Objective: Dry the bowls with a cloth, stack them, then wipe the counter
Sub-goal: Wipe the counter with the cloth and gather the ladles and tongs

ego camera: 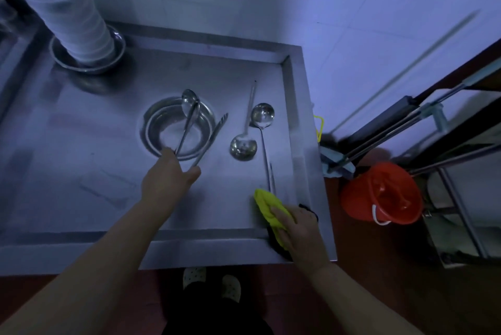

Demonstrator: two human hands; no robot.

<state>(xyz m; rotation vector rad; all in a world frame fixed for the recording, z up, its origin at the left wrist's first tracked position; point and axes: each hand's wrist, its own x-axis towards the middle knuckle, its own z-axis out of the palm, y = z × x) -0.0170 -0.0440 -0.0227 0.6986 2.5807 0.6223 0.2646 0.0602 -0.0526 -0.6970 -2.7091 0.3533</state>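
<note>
Cloth under right hand; left hand grips ladle.

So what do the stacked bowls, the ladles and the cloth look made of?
Stacked bowls: matte white, probably plastic or melamine; no glints.
Ladles: polished metal, likely stainless steel; mirror-like highlights.
Cloth: soft yellow fabric, maybe microfibre, bunched in folds under the right hand.

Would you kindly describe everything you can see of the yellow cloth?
The yellow cloth is a bright, soft-looking fabric, bunched into folds rather than spread flat. It lies at the counter's near right corner, by the raised rim. The right hand rests on it, fingers curled over its near part. Its far tip nearly reaches a ladle handle's end; contact is unclear.
</note>
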